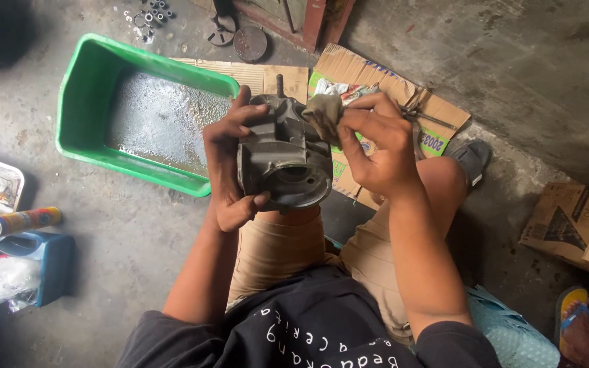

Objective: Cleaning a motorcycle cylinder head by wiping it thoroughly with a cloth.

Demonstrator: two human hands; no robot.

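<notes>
Left hand wrapped around grey cast-metal engine casing, gripping its side above the knees. Right hand pinched shut on dirty olive rag, pressing it against casing's top. Green plastic tub just beside, on concrete floor.

floor: concrete | on it: green tub, flat cardboard, spray can, cardboard box

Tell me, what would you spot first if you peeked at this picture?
Right in the middle, a grey metal engine part is gripped by the left hand, while the right hand presses a dirty rag against its top. To the left on the concrete floor sits a bright green tub with a wet, shiny bottom. A spray can lies further left.
</notes>
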